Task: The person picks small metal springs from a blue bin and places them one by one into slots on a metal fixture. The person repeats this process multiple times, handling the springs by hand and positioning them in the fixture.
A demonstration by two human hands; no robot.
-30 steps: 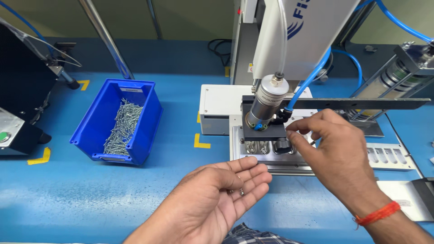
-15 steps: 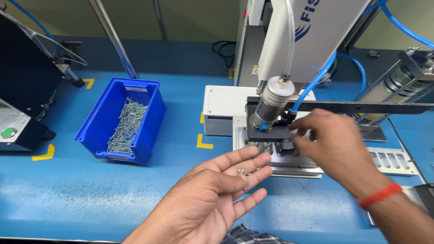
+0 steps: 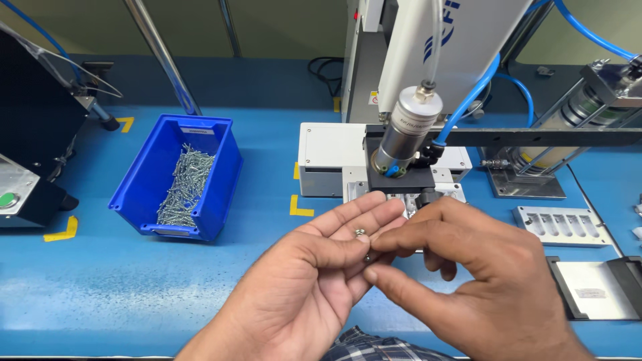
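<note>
Pinched between thumb and forefinger of the right hand (image 3: 468, 267), at lower centre, is 1 small screw (image 3: 367, 257), taken over the left hand (image 3: 314, 267), which lies palm up and open, a second screw (image 3: 360, 232) resting on its fingers. Blue bin (image 3: 221, 177) of screws, white label on its rear wall, centre left; yellow corner marks (image 3: 299, 207) on the blue table (image 3: 100, 294); silver cylinder (image 3: 404, 134) above
</note>
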